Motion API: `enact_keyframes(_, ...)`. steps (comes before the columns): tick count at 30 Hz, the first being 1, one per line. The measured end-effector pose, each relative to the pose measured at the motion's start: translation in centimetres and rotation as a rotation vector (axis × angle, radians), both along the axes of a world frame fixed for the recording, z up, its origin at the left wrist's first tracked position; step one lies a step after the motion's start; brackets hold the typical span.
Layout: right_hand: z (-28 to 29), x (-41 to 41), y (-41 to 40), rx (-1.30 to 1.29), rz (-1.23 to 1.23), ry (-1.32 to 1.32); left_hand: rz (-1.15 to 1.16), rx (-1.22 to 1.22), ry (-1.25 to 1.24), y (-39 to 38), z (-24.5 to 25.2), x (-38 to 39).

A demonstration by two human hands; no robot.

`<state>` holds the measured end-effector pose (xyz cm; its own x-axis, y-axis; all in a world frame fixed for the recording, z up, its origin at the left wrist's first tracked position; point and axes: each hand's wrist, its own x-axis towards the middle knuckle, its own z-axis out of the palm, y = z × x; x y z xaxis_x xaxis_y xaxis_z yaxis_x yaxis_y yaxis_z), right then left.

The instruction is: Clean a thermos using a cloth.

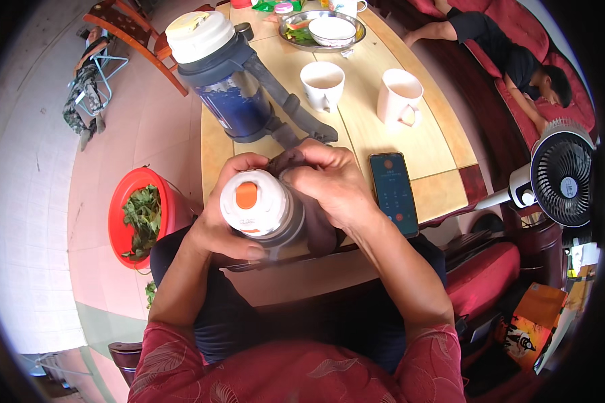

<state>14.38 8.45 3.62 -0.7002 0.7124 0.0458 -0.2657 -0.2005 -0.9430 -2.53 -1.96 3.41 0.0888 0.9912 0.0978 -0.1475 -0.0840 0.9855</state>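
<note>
My left hand (227, 216) is wrapped around a bottle with a white lid (254, 204) and an orange button, upright at the table's near edge. Beside its far right side, my right hand (333, 179) pinches a dark brown cloth (320, 226) that hangs down along the bottle. The cloth's far end reaches the fingertips of my left hand. Beyond my hands stands a large blue insulated jug (232, 95) with a white top and a grey strap (297, 113). To the right of my right hand lies a smartphone (393, 194) with its screen lit.
Two white mugs (322, 83) (399, 95) and a metal tray (287, 38) with a bowl stand farther back. A red bucket (169, 201) of leaves is at the left, a fan (559, 174) at the right. One person sits far left; another lies on the red sofa (514, 20).
</note>
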Motion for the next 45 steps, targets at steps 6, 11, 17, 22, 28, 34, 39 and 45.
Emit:
enact_keyframes(6, 0.0, 0.3, -0.9, -0.279, 0.067, 0.241, 0.129, 0.042, 0.053, -0.4, 1.2, 1.2)
enact_keyframes(11, -0.9, 1.3, -0.7, -0.264, 0.115, 0.219, 0.239, 0.09, 0.232, -2.4, 2.2, 2.3)
enact_keyframes(17, -1.1, 1.3, -0.9, -0.209, 0.146, 0.206, 0.346, 0.148, 0.534, -3.4, 2.2, 5.1)
enact_keyframes(22, -1.4, 1.7, -1.3, -0.19, 0.263, 0.229, 0.4, 0.094, 0.517, -3.0, 0.9, 5.0)
enact_keyframes(28, 0.2, 2.4, -2.4, 0.289, 0.165, -0.105, 0.378, 0.348, 0.727, -2.4, 0.3, 3.0)
enact_keyframes(34, -0.9, 1.8, -2.5, 0.329, 0.009, -0.005, 0.305, 0.352, 0.656, -1.8, 0.1, 2.1)
enact_keyframes(39, -0.2, 1.5, -1.9, 0.209, 0.003, 0.03, 0.242, 0.332, 0.646, -1.5, 0.1, 1.0)
enact_keyframes(45, 0.3, 1.5, -0.8, -0.004, 0.083, -0.015, 0.167, 0.31, 0.53, -1.2, -0.1, 0.5)
